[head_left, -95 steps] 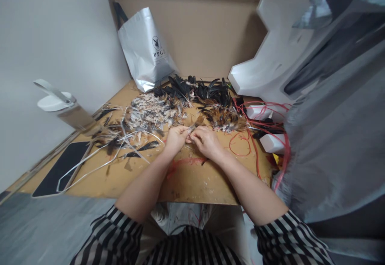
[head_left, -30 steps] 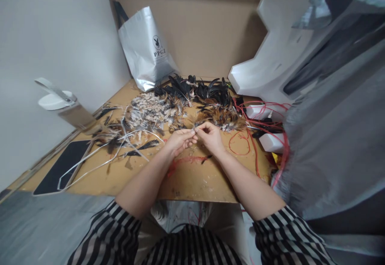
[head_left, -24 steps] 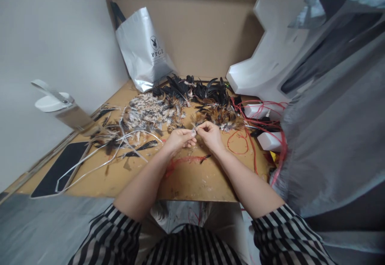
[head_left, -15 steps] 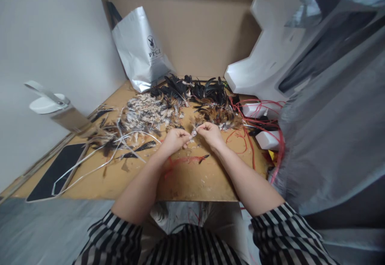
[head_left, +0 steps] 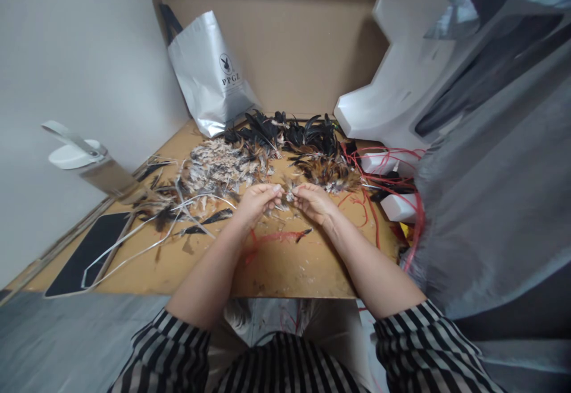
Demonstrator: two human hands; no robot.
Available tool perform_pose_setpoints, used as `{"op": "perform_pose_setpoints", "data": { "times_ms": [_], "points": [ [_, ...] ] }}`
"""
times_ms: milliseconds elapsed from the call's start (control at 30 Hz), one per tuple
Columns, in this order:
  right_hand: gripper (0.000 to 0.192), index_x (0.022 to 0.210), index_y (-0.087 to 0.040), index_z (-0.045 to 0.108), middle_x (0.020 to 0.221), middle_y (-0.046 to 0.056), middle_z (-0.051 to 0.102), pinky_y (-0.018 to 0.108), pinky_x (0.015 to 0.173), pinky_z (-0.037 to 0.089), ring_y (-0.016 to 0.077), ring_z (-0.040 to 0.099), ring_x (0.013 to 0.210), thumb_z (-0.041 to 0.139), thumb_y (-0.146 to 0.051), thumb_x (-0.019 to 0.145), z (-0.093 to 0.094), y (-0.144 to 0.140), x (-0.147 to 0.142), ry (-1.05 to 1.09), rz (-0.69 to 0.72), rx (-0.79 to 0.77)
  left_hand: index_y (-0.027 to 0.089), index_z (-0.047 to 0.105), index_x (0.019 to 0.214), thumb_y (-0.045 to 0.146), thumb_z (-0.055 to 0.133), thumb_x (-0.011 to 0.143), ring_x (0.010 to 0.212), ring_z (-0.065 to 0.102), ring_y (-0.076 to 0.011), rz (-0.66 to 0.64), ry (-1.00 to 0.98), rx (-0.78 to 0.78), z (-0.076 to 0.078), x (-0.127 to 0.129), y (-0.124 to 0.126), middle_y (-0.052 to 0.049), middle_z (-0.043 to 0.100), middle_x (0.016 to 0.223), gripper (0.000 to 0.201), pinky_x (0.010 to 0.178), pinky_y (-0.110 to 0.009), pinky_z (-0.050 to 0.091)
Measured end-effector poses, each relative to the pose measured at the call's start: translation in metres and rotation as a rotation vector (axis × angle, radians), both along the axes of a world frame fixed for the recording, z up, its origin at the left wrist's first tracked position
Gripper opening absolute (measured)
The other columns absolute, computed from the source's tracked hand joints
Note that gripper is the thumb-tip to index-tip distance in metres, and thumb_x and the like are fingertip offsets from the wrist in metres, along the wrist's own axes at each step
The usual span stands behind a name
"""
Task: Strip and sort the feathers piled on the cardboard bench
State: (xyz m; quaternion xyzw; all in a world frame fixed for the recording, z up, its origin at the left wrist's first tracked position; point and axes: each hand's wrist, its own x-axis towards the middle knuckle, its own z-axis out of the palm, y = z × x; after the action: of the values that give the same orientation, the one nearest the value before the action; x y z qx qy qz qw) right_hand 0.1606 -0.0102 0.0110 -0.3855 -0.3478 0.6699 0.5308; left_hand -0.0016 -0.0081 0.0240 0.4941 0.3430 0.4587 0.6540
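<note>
Over the middle of the table, my right hand pinches a small pale feather tuft between thumb and fingertips. My left hand is a short gap to the left, its thumb pressed to its fingers; whatever lies in that pinch is too small to make out. Brown feathers lie in a bunch just beyond my right hand. A heap of pale fluffy feathers spreads beyond my left hand. Black feathers line the back. Nearer me, red strands lie below the hands.
A silver bag leans at the back left. At the left stand a lidded bottle and a dark flat tablet-like panel, with white strips across it. Red cords and white blocks crowd the right, beside grey cloth.
My hands have drawn slightly apart, the left one moving up a little. The pale tuft stays at my right fingertips. The camera view has shifted slightly.
</note>
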Motion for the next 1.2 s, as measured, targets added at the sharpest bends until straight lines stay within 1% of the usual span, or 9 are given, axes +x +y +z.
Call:
{"op": "perform_pose_setpoints", "data": {
  "times_ms": [167, 267, 500, 633, 733, 833, 900, 1067, 1200],
  "points": [
    [0.022, 0.058, -0.016, 0.056, 0.053, -0.004, 0.058, 0.021, 0.053, 0.037, 0.0062, 0.05, 0.05, 0.076, -0.023, 0.051, 0.004, -0.005, -0.004, 0.06, 0.057, 0.044, 0.01, 0.058, 0.064, 0.03, 0.066, 0.068, 0.054, 0.053, -0.005, -0.058, -0.28, -0.168, -0.006, -0.002, 0.005, -0.007, 0.066, 0.078, 0.021, 0.046, -0.015, 0.04],
    [0.022, 0.057, -0.016, 0.056, 0.055, -0.003, 0.06, 0.02, 0.053, 0.037, 0.0059, 0.05, 0.05, 0.076, -0.023, 0.051, 0.005, -0.006, -0.008, 0.06, 0.069, 0.05, 0.012, 0.057, 0.069, 0.032, 0.063, 0.07, 0.052, 0.055, -0.0054, -0.091, -0.311, -0.225, -0.009, -0.001, 0.005, -0.007, 0.067, 0.079, 0.021, 0.045, -0.015, 0.041],
    [0.02, 0.058, -0.015, 0.061, 0.056, -0.001, 0.062, 0.019, 0.051, 0.036, 0.0062, 0.051, 0.05, 0.076, -0.026, 0.051, -0.003, -0.001, -0.008, -0.018, 0.053, -0.01, 0.01, 0.063, 0.074, 0.037, 0.063, 0.07, 0.048, 0.054, -0.0064, -0.035, -0.015, 0.008, -0.007, 0.005, 0.001, -0.005, 0.065, 0.066, 0.028, 0.043, -0.016, 0.038],
    [0.023, 0.062, -0.014, 0.064, 0.058, 0.002, 0.063, 0.02, 0.05, 0.036, 0.0075, 0.052, 0.052, 0.074, -0.032, 0.052, -0.003, 0.0, -0.006, -0.137, 0.052, 0.005, 0.011, 0.066, 0.073, 0.034, 0.07, 0.061, 0.051, 0.054, -0.0078, 0.04, 0.12, 0.081, -0.006, 0.006, 0.002, -0.004, 0.064, 0.061, 0.026, 0.05, -0.019, 0.041],
    [0.024, 0.063, -0.014, 0.064, 0.057, 0.001, 0.062, 0.022, 0.052, 0.037, 0.0089, 0.051, 0.051, 0.071, -0.035, 0.055, -0.003, -0.001, -0.005, -0.315, -0.018, 0.095, 0.011, 0.067, 0.074, 0.03, 0.073, 0.055, 0.051, 0.055, -0.009, 0.101, 0.166, 0.068, -0.008, 0.006, 0.003, -0.004, 0.064, 0.059, 0.028, 0.052, -0.021, 0.043],
    [0.02, 0.063, -0.015, 0.063, 0.055, 0.0, 0.059, 0.022, 0.05, 0.035, 0.0083, 0.046, 0.048, 0.067, -0.033, 0.058, -0.004, -0.003, -0.006, -0.561, -0.149, 0.235, 0.011, 0.067, 0.074, 0.028, 0.072, 0.054, 0.048, 0.053, -0.0088, 0.138, 0.219, 0.055, -0.01, 0.007, 0.004, -0.003, 0.062, 0.054, 0.027, 0.05, -0.021, 0.042],
    [0.017, 0.063, -0.015, 0.062, 0.055, -0.001, 0.058, 0.022, 0.048, 0.034, 0.0081, 0.044, 0.048, 0.065, -0.031, 0.06, -0.004, -0.004, -0.007, -0.669, -0.187, 0.323, 0.011, 0.068, 0.073, 0.027, 0.072, 0.055, 0.048, 0.052, -0.0089, 0.153, 0.242, 0.066, -0.011, 0.008, 0.004, -0.003, 0.062, 0.053, 0.025, 0.049, -0.021, 0.041],
    [0.015, 0.062, -0.017, 0.061, 0.052, -0.001, 0.054, 0.021, 0.047, 0.032, 0.0088, 0.042, 0.047, 0.062, -0.032, 0.065, -0.003, -0.008, -0.01, -0.728, -0.189, 0.463, 0.011, 0.068, 0.069, 0.023, 0.072, 0.051, 0.051, 0.053, -0.0098, 0.143, 0.247, 0.113, -0.013, 0.009, 0.003, -0.003, 0.063, 0.059, 0.021, 0.052, -0.022, 0.042],
    [0.015, 0.063, -0.017, 0.064, 0.057, 0.0, 0.058, 0.023, 0.051, 0.036, 0.0104, 0.046, 0.051, 0.063, -0.032, 0.064, -0.002, -0.007, -0.01, -0.649, -0.157, 0.474, 0.012, 0.067, 0.066, 0.025, 0.073, 0.05, 0.048, 0.049, -0.0086, 0.174, 0.323, 0.173, -0.014, 0.009, 0.003, -0.002, 0.061, 0.056, 0.022, 0.047, -0.02, 0.037]
  ]
}}
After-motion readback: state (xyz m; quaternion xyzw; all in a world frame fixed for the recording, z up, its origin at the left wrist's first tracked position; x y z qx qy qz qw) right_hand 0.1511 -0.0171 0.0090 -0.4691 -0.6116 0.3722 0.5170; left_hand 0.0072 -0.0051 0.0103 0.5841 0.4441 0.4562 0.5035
